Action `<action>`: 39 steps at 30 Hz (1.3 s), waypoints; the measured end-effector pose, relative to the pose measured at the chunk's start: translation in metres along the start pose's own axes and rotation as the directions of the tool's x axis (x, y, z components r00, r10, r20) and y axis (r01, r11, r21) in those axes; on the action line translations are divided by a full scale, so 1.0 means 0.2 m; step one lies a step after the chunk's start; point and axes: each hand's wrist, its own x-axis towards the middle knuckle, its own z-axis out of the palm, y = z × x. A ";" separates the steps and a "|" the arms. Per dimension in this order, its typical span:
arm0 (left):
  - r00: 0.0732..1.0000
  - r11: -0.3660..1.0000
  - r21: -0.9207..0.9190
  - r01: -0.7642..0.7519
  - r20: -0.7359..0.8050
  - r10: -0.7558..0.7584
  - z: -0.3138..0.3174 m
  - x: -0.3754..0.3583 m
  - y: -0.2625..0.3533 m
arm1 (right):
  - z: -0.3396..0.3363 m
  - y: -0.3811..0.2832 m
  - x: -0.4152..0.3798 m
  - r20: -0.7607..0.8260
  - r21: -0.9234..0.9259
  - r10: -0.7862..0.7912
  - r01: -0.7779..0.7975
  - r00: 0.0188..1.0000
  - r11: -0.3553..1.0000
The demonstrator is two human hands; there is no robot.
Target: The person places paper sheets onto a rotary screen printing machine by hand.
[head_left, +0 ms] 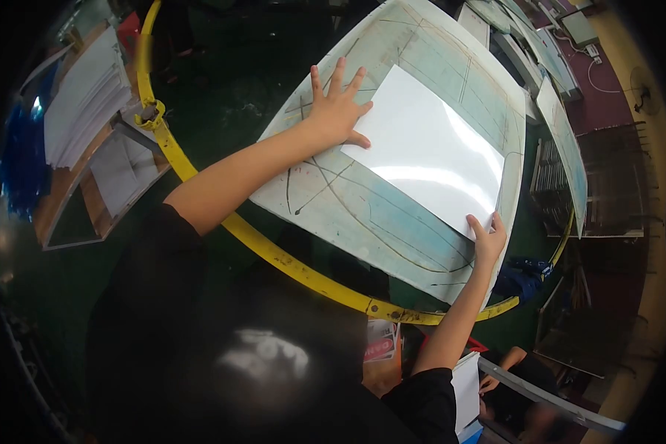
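A glossy white sheet (429, 148) lies at a slant on a pale board (392, 229) marked with dark lines. My left hand (337, 107) is spread at the sheet's left end, its thumb at the sheet's edge and its other fingers over the board. At the sheet's lower right corner is my right hand (488, 240), with thumb and forefinger closed on the corner. Whether more than one sheet lies there cannot be told.
A yellow curved rail (274, 255) runs between my body and the board. Stacked white sheets (89, 103) stand on a wooden rack at the left. Another person's hand (488, 383) shows at the lower right, near a metal rail (547, 399). Another panel (562, 148) leans at the right.
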 end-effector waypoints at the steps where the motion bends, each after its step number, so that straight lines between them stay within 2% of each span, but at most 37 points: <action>1: 1.000 1.000 0.010 -0.001 0.009 0.001 -0.01 0.00 0.00 | 0.01 -0.01 0.00 -0.012 -0.019 -0.028 0.028 1.000 0.999; 4: 0.999 0.999 0.035 -0.004 0.034 0.003 -0.03 0.00 0.01 | 0.01 -0.06 -0.04 -0.036 -0.300 -0.002 -0.009 0.999 0.954; 7: 0.999 0.998 0.062 -0.004 0.052 0.001 -0.07 0.01 0.04 | 0.01 -0.18 -0.12 -0.057 -0.605 -0.307 0.212 0.950 0.767; 10: 0.997 0.991 0.134 -0.011 0.081 0.000 -0.07 0.01 0.07 | 0.01 -0.14 -0.13 0.135 -0.458 -0.187 0.229 0.973 0.859; 11: 0.995 0.986 0.169 -0.007 0.097 -0.009 -0.05 0.03 0.08 | 0.00 -0.12 -0.14 0.158 -0.484 -0.235 0.283 0.959 0.828; 12: 0.994 0.978 0.209 -0.001 0.106 -0.021 -0.06 0.04 0.10 | -0.03 -0.14 -0.16 0.201 -0.435 -0.239 0.305 0.950 0.847; 14: 0.990 0.954 0.299 0.023 0.128 -0.065 -0.11 0.02 0.15 | -0.04 -0.01 -0.17 0.249 -0.117 -0.169 0.202 0.954 0.972; 15: 0.995 0.947 0.318 0.039 -0.100 -0.007 -0.04 -0.02 0.18 | -0.08 -0.07 -0.28 0.236 -0.075 -0.195 0.218 0.952 0.973; 16: 0.944 0.945 0.324 0.053 -0.326 0.059 0.03 -0.09 0.22 | -0.16 -0.19 -0.40 0.218 -0.042 -0.226 0.241 0.949 0.970; 17: 0.945 0.984 0.107 -0.144 -0.281 0.169 -0.12 -0.28 0.31 | -0.25 -0.22 -0.53 0.174 -0.084 -0.311 0.329 0.934 0.941; 18: 0.885 0.967 -0.028 -0.253 -0.410 0.220 -0.09 -0.44 0.41 | -0.33 -0.24 -0.68 0.131 -0.136 -0.392 0.408 0.911 0.903; 19: 0.841 0.886 -0.213 -0.412 -0.464 0.280 -0.12 -0.68 0.48 | -0.44 -0.31 -0.85 0.114 -0.068 -0.367 0.375 0.923 0.924; 20: 0.846 0.803 -0.309 -0.510 -0.348 0.403 -0.10 -0.88 0.51 | -0.55 -0.26 -1.02 0.176 -0.127 -0.273 0.297 0.946 0.946; 21: 0.780 0.789 -0.245 -0.563 -0.474 0.409 -0.10 -1.01 0.54 | -0.65 -0.19 -1.17 0.235 -0.096 -0.224 0.252 0.946 0.963; 22: 0.700 0.776 -0.180 -0.605 -0.584 0.411 -0.10 -1.09 0.56 | -0.74 -0.05 -1.36 0.272 -0.056 -0.067 0.085 0.960 0.995; 23: 0.805 0.788 -0.319 -0.527 -0.484 0.343 -0.08 -1.15 0.57 | -0.87 -0.13 -1.50 0.296 -0.171 0.165 -0.118 0.941 0.978; 24: 0.894 0.791 -0.445 -0.420 -0.354 0.275 -0.07 -1.21 0.60 | -0.98 -0.19 -1.65 0.305 -0.289 0.395 -0.311 0.867 0.905; 25: 0.958 0.784 -0.552 -0.284 -0.199 0.207 -0.07 -1.26 0.62 | -1.02 -0.09 -1.81 0.256 -0.076 0.498 -0.497 0.828 0.865; 26: 0.969 0.733 -0.635 -0.244 -0.142 0.200 -0.05 -1.26 0.62 | -1.07 0.00 -1.96 0.227 0.140 0.605 -0.640 0.763 0.755; 27: 0.962 0.737 -0.619 -0.272 -0.154 0.226 -0.07 -1.25 0.63 | -1.10 0.00 -2.05 0.195 -0.136 0.583 -0.567 0.788 0.812; 28: 0.948 0.737 -0.598 -0.316 -0.175 0.264 -0.10 -1.23 0.65 | -1.14 0.01 -2.12 0.173 -0.403 0.543 -0.444 0.822 0.800; 29: 0.933 0.735 -0.576 -0.359 -0.196 0.302 -0.12 -1.20 0.67 | -1.17 0.03 -2.19 0.164 -0.639 0.492 -0.288 0.855 0.713; 32: 0.879 0.683 -0.558 -0.472 -0.232 0.417 -0.25 -1.13 0.77 | -1.15 0.53 -2.48 0.080 -0.437 0.448 -0.373 0.890 0.819; 33: 0.873 0.643 -0.592 -0.486 -0.304 0.381 -0.32 -1.13 0.82 | -1.16 0.53 -2.48 0.114 -0.301 0.601 -0.550 0.791 0.779; 36: 0.853 0.594 -0.612 -0.522 -0.349 0.389 -0.44 -1.18 0.93 | -1.14 0.51 -2.49 0.159 -0.032 0.555 -0.558 0.816 0.829; 39: 0.854 0.566 -0.642 -0.518 -0.348 0.386 -0.48 -1.27 0.99 | -1.15 0.45 -2.48 0.116 -0.041 0.506 -0.505 0.854 0.862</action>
